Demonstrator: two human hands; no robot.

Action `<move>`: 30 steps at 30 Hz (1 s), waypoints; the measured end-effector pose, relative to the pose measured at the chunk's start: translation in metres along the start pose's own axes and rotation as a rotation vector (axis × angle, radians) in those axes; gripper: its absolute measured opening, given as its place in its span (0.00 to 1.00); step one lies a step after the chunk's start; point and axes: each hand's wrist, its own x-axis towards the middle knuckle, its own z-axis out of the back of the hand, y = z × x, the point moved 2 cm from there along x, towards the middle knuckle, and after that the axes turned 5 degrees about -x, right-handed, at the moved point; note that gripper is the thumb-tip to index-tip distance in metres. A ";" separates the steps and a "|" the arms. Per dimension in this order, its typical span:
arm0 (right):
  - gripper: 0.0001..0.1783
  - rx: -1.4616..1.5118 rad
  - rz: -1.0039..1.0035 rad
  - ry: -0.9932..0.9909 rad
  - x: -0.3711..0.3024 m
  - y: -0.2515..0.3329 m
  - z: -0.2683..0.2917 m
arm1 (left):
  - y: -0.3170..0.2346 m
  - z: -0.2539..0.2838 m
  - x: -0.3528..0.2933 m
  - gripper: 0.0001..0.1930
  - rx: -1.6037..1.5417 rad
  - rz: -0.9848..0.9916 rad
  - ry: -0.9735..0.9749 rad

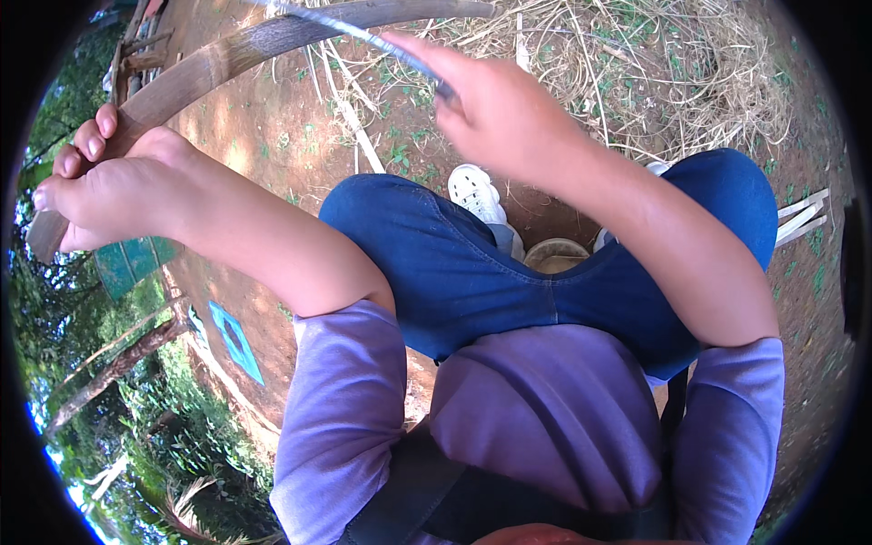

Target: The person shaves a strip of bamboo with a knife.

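My left hand [123, 186] is closed around the lower end of a long split bamboo piece [191, 84], at the far left. From there the bamboo rises to the right, with a node partway along it, and reaches across the top of the view. My right hand [504, 113] grips a knife [377, 41] by its dark handle, most of which the fingers hide. Its narrow, shiny blade points up and left and overlaps the bamboo near the top edge. I cannot tell whether the blade touches the bamboo.
Thin pale shavings [672, 68] lie heaped on the bare soil ahead. White shoes [476, 193] and a round pale container [556, 254] are between my knees. Pale strips [801, 218] lie at right. A blue frame-like object [236, 343] and a green panel [134, 266] are at left.
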 end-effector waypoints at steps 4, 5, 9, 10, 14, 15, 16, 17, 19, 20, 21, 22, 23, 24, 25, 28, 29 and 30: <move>0.36 -0.025 -0.077 0.009 0.010 -0.008 0.006 | -0.003 -0.008 -0.002 0.05 0.033 -0.009 0.011; 0.36 0.038 -0.103 0.030 0.001 0.001 0.005 | -0.001 -0.004 -0.001 0.05 0.034 -0.006 0.006; 0.36 0.006 -0.074 0.095 -0.007 0.000 0.009 | -0.006 -0.006 -0.003 0.05 0.038 -0.014 0.047; 0.36 -0.036 -0.131 0.043 0.004 -0.022 0.005 | -0.010 -0.015 -0.007 0.05 0.034 -0.017 0.073; 0.37 -0.064 -0.172 0.021 0.017 -0.025 0.005 | -0.013 -0.023 -0.008 0.06 0.049 -0.019 0.083; 0.37 -0.072 -0.155 0.055 0.008 -0.018 0.003 | -0.007 -0.013 -0.005 0.06 0.043 -0.017 0.030; 0.37 -0.078 -0.138 0.089 0.000 -0.013 0.002 | -0.005 -0.005 -0.003 0.06 0.037 -0.015 -0.024; 0.37 -0.089 -0.125 0.118 -0.006 -0.011 0.002 | -0.006 -0.005 -0.005 0.06 0.045 -0.019 0.004; 0.38 -0.148 -0.200 0.065 0.010 -0.047 0.000 | -0.013 -0.017 -0.010 0.06 0.042 -0.023 0.063; 0.38 -0.179 -0.236 0.039 0.018 -0.068 -0.004 | -0.022 -0.029 -0.017 0.06 0.036 -0.018 0.096; 0.38 -0.226 -0.283 0.003 0.017 -0.089 -0.005 | -0.031 -0.050 -0.027 0.06 0.011 -0.012 0.128; 0.38 -0.270 -0.322 -0.032 0.017 -0.111 -0.007 | -0.034 -0.063 -0.032 0.07 -0.009 -0.013 0.161; 0.38 -0.309 -0.357 -0.064 0.018 -0.122 -0.007 | -0.031 -0.062 -0.028 0.08 -0.035 -0.036 0.131; 0.38 -0.211 -0.388 0.000 0.014 -0.105 -0.007 | -0.026 -0.049 -0.022 0.09 -0.033 -0.043 0.097; 0.38 -0.113 -0.419 0.063 0.007 -0.086 -0.005 | -0.020 -0.035 -0.016 0.09 -0.032 -0.051 0.064; 0.39 0.034 -0.305 0.061 -0.013 -0.040 -0.005 | -0.002 -0.012 -0.002 0.10 -0.077 -0.019 -0.065; 0.39 0.048 -0.241 0.081 -0.018 -0.023 -0.003 | 0.001 -0.008 -0.001 0.10 -0.077 -0.008 -0.087; 0.39 0.067 -0.178 0.101 -0.020 -0.005 0.002 | 0.001 -0.005 0.000 0.11 -0.055 -0.008 -0.063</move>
